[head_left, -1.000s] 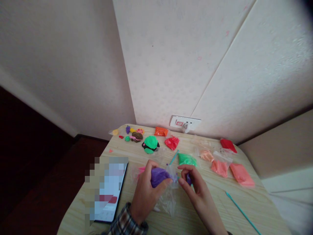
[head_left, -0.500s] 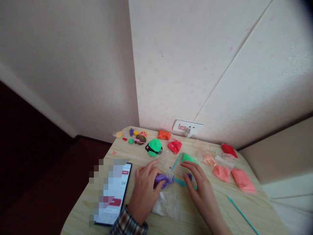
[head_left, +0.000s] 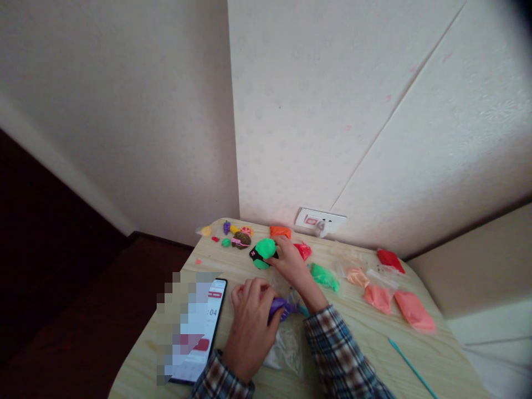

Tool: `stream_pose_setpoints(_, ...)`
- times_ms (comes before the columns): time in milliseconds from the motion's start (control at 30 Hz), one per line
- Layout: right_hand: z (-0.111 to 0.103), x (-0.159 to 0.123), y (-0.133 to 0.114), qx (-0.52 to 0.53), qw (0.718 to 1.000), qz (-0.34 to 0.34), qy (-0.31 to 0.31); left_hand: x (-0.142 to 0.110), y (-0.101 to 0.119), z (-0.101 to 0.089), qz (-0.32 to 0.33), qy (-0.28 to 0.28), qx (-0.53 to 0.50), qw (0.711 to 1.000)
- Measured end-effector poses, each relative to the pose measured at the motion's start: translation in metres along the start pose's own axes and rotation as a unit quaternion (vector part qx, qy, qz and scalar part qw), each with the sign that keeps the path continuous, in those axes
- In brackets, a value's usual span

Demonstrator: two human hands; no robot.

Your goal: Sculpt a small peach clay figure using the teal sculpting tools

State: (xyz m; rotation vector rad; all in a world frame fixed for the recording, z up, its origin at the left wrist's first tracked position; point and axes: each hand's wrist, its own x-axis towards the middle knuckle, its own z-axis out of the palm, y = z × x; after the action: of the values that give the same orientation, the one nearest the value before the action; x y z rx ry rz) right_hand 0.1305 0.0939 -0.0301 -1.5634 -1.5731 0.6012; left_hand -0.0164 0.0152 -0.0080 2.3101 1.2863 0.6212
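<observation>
My left hand (head_left: 252, 321) is closed around a purple bag of modelling clay (head_left: 279, 309), low over the table. Stretched forward past it, my right hand (head_left: 291, 267) has its thumb and fingers at the right edge of a green and black clay piece (head_left: 264, 250), which rests on the table. Part of that piece is hidden by the fingers. Under my right wrist, a light-blue strip (head_left: 305, 311) shows only in part. A clear plastic bag (head_left: 286, 352) with something white in it lies between my forearms.
A phone (head_left: 199, 332) lies left. Small clay shapes (head_left: 241, 239) sit at the back left. Bags of orange (head_left: 280, 231), red (head_left: 305, 251), green (head_left: 325, 276) and coral clay (head_left: 414, 310) spread rightward. A teal stick (head_left: 411, 367) lies front right; a wall socket (head_left: 321, 220) is behind.
My right hand has moved forward and left, from above the light-blue strip to the green and black clay piece. My left hand stays on the purple bag.
</observation>
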Motion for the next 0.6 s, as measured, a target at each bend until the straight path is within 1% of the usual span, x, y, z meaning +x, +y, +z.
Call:
stream_pose_setpoints(67, 0.0032, 0.0042, 0.0029, 0.004, 1.000, -0.005, -0.013, -0.0003, -0.0012, 0.0020, 0.026, 0.006, 0.012, 1.000)
stream_pose_setpoints(133, 0.0049, 0.0059, 0.0048, 0.007, 1.000, -0.003, -0.017, 0.0000, -0.0025, 0.0035, 0.056, -0.002, 0.013, 0.998)
stream_pose_setpoints(200, 0.0054, 0.0063, 0.0061, 0.012, 1.000, 0.002, -0.015, 0.0004, -0.0032, 0.0042, 0.069, -0.014, 0.008, 0.997)
stream_pose_setpoints(267, 0.0049, 0.0059, 0.0068, 0.019, 1.000, 0.005, -0.012, 0.0010, -0.0029, 0.0040, 0.065, -0.012, 0.005, 0.998)
stream_pose_setpoints(400, 0.0036, 0.0042, 0.0073, 0.028, 1.000, 0.006, -0.010, 0.0019, -0.0011, 0.0029, 0.046, 0.012, 0.006, 0.999)
stream_pose_setpoints(600, 0.0060, 0.0034, 0.0079, 0.023, 1.000, 0.000, -0.004, 0.0008, -0.0026, 0.0048, 0.036, -0.002, -0.005, 0.999)
